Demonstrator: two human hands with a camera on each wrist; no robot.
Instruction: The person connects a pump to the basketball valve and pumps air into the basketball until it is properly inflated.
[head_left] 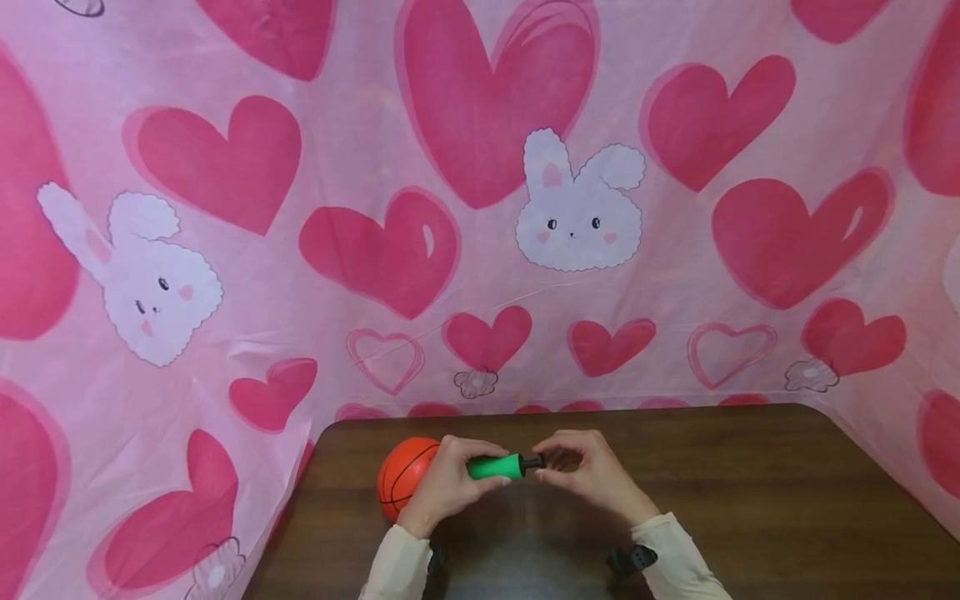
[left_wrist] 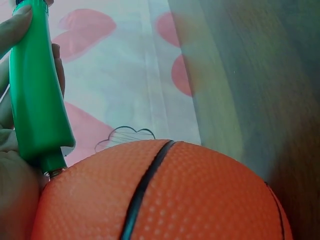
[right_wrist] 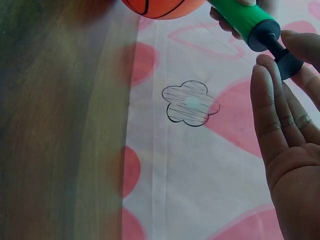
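Note:
A green hand pump (head_left: 495, 468) lies sideways between the two hands over the table. My left hand (head_left: 450, 483) grips its green barrel, thumb along one side and fingers round the other. On the black pump handle (right_wrist: 290, 65), my right hand (head_left: 588, 468) holds with thumb and fingertips, and a short length of black rod shows between barrel and handle. An orange basketball (left_wrist: 170, 200) with black seams sits just left of the left hand. In the left wrist view the pump's metal-tipped end meets the ball's surface; the left palm partly hides that spot.
A brown wooden table (head_left: 750, 500) lies under the hands. Behind it and along its sides hangs a pink cloth (head_left: 480, 267) printed with hearts and rabbits. Dark wrist straps (head_left: 632, 560) sit by the cream sleeves (head_left: 678, 554).

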